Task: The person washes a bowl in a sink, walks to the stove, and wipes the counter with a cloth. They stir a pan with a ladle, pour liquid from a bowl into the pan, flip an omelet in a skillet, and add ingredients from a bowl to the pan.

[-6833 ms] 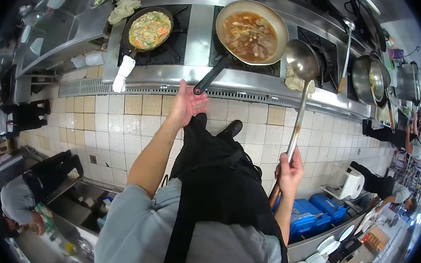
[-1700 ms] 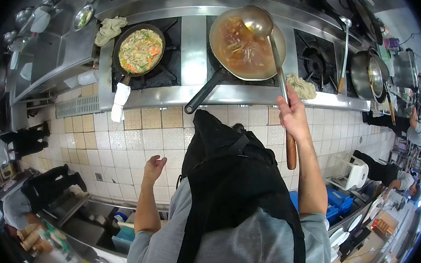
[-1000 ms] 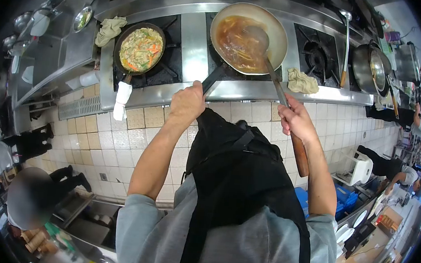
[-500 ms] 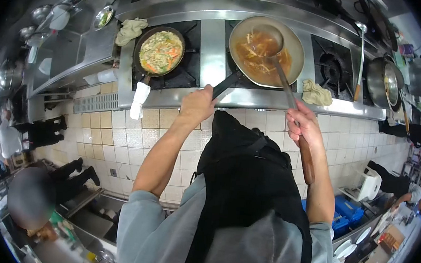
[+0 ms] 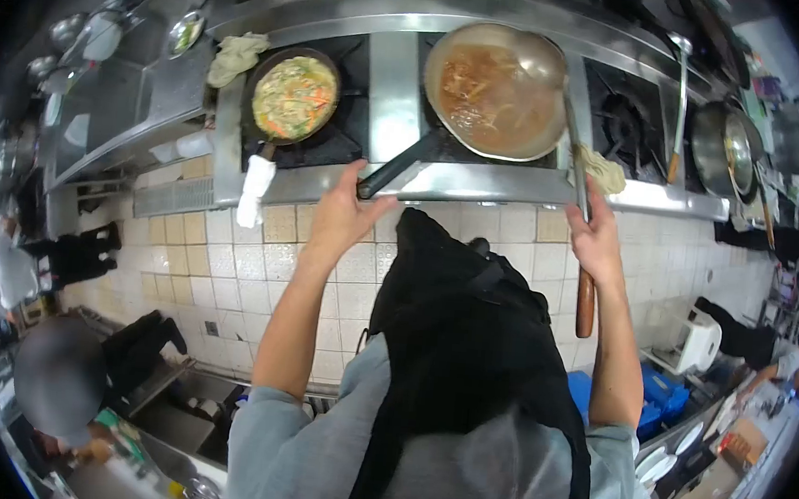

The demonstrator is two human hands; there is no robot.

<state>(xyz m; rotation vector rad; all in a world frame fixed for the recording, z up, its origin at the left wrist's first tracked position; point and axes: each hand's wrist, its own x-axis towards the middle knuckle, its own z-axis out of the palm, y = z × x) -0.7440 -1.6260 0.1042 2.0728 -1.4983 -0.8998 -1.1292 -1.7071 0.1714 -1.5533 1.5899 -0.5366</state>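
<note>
My left hand point(image 5: 344, 217) is open beside the black handle point(image 5: 395, 168) of a large pan, its fingers spread and off the grip. The pan point(image 5: 437, 98) sits on the stove with brown broth and strips of food in it. My right hand point(image 5: 595, 235) has its fingers apart around the shaft of a long ladle point(image 5: 585, 297), which rests with its bowl at the pan's right side; the fingers look loose. On the left burner, a smaller pan point(image 5: 250, 97) contains an egg and vegetable mixture point(image 5: 294, 98), a white cloth point(image 5: 255, 191) wrapped on its handle.
Folded cloths lie left of the small pan point(image 5: 237, 58) and right of the big one point(image 5: 605, 172). Another ladle point(image 5: 680, 112) lies by the right burner point(image 5: 627, 127). Stacked pans point(image 5: 712, 147) stand further right. A person point(image 5: 61, 382) is at lower left, others at both sides.
My left hand has let go of the pan handle and opened. The ladle has swung right and more upright, its bowl now at the pan's upper right, and my right hand's fingers have loosened.
</note>
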